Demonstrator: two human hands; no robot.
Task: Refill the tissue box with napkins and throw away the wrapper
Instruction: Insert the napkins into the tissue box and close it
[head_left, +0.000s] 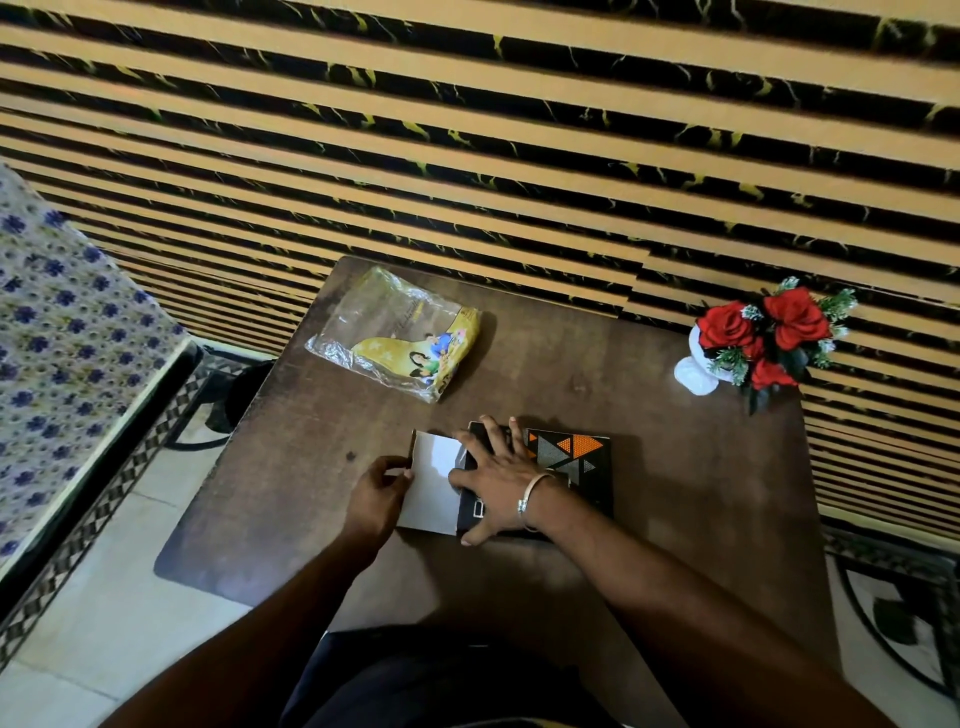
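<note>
A black tissue box (576, 457) with orange and grey triangles lies flat on the dark wooden table (675, 467). Its white end flap (431, 480) is folded out to the left. My left hand (379, 493) pinches the flap's left edge. My right hand (498, 478), with a bangle on the wrist, presses flat on the box's left part, fingers spread. A yellow and clear plastic wrapper (400, 338) lies flattened on the table behind the box, apart from both hands. I cannot tell what is inside the box.
A white vase with red roses (753, 343) stands at the table's back right corner. A striped wall runs right behind the table. A bed with a flowered cover (62, 353) is at left, with tiled floor between.
</note>
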